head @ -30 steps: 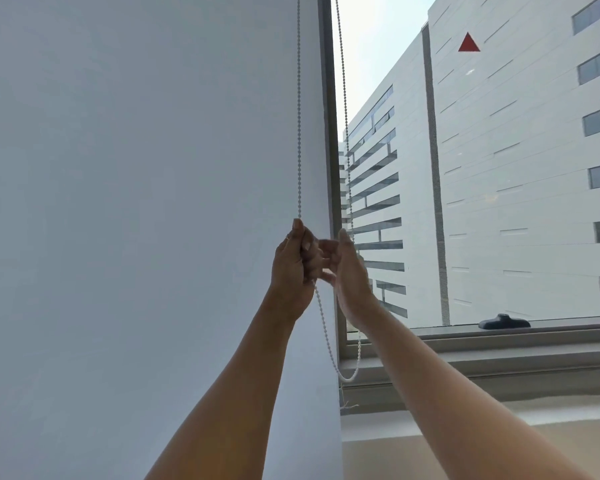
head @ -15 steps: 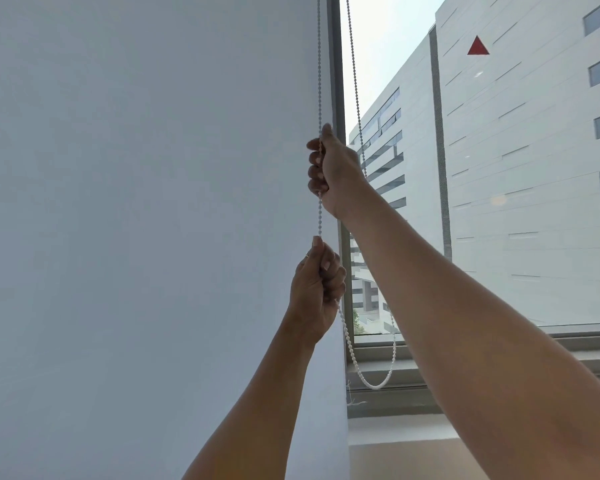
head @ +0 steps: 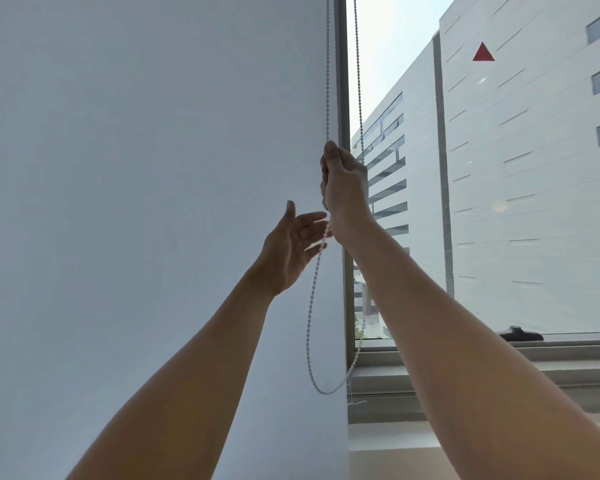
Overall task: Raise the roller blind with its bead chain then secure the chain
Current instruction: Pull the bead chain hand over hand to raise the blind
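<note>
A white bead chain (head: pixel 310 306) hangs in two strands beside the dark window frame (head: pixel 342 81) and loops low near the sill. My right hand (head: pixel 343 188) is closed around the left strand at about head height. Just below and to the left, my left hand (head: pixel 293 247) is open with fingers spread, palm toward the chain, and the strand brushes its fingertips. The pale wall or blind surface (head: pixel 153 202) fills the left half of the view; the blind's bottom edge is not visible.
The window glass on the right shows a white building outside. A grey sill (head: pixel 568 362) runs along the bottom right, with a black window handle (head: pixel 520 336) lying on the frame above it.
My right hand has come down with the chain from higher up. My left hand has let go of the strand and spread its fingers. The chain's loop swings lower and to the left.
</note>
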